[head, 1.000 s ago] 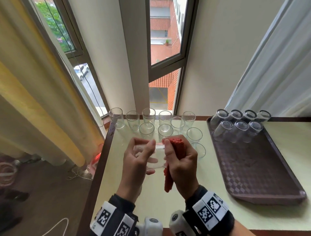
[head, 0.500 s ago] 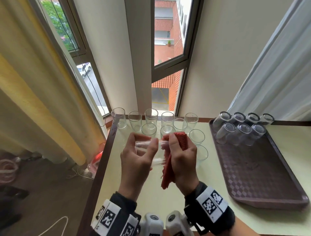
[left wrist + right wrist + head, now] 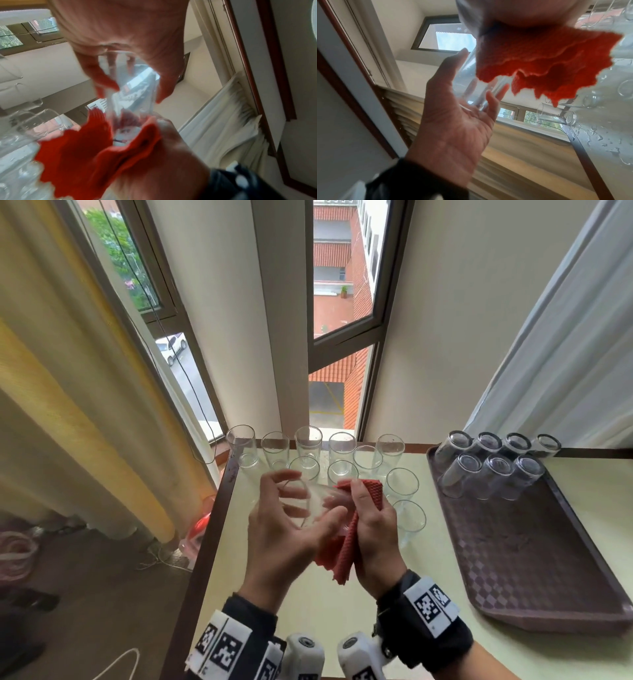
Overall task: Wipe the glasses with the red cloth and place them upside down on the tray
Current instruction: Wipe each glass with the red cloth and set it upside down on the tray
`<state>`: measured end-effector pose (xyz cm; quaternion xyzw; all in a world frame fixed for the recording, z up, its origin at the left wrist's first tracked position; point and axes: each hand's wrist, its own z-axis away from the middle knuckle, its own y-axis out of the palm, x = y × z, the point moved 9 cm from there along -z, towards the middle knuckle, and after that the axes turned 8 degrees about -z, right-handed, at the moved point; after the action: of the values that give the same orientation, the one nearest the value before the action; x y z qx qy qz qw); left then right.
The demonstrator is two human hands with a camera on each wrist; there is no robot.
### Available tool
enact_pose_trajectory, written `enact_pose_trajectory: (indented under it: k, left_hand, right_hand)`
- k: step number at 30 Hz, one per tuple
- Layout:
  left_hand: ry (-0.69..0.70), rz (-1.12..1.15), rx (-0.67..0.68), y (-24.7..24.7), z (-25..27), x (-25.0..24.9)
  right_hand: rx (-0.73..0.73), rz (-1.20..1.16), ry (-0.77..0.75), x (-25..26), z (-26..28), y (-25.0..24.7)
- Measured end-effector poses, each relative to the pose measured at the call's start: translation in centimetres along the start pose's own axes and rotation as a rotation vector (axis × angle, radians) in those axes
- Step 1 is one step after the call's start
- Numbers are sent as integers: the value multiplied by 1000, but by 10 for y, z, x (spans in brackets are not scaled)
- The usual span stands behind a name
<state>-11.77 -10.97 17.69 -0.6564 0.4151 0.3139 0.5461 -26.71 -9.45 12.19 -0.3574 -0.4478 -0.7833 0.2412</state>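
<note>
Step in hand: one glass (image 3: 310, 501) is being wiped in the air above the table (image 3: 455, 570), judged from the cloth pressed to it.

Left hand (image 3: 284, 529): the glass is cradled on its side between loosely spread fingers (image 3: 488, 99) and the thumb; the fingers are half uncurled rather than wrapped tight, so the hold looks light.

Right hand (image 3: 371, 529): the red cloth (image 3: 342, 556) is pinched against the glass end nearest this hand, with a loose flap hanging below the palm.

Glass position: it is held between the two sets of fingertips, its far end toward the left fingers, its near end buried in the cloth.

Tray (image 3: 534, 587): it lies well apart, beyond the right hand's outer side; seven upturned glasses (image 3: 493, 470) are packed at its far end.

Waiting glasses (image 3: 342, 446): these stand upright just beyond the fingertips, two of them (image 3: 404, 501) close beside the right knuckles.

Risk, slipping: water drops are seen on the table in the right wrist view, so the glass may be wet and could be lost from so light a left-hand hold.

Risk, knocking: the glasses beside the right knuckles could be toppled if the wiping hand is swung outward toward the tray.

Risk, snagging: the hanging flap could be dragged across upright rims.
</note>
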Motion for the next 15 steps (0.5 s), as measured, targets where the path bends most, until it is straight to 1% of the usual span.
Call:
enact_pose_trajectory:
  k: [2,5,8,11,15]
  left_hand:
    - [48,64,-73,-1,2,-3]
    - [91,148,-114,5,2,-6]
    - [94,215,-93,15,-1,-7]
    - [97,278,-33,26,-5,-4]
    - [87,197,13,29,-9,1]
  right_hand:
    - [-21,-51,40,-1,-2,-3]
    - [-50,-120,88,-3,-1,-2]
    - [-42,-166,130,-1,2,4]
    - [4,-144,172,-1,-1,6]
    - [-25,-9,154,2,-6,-6]
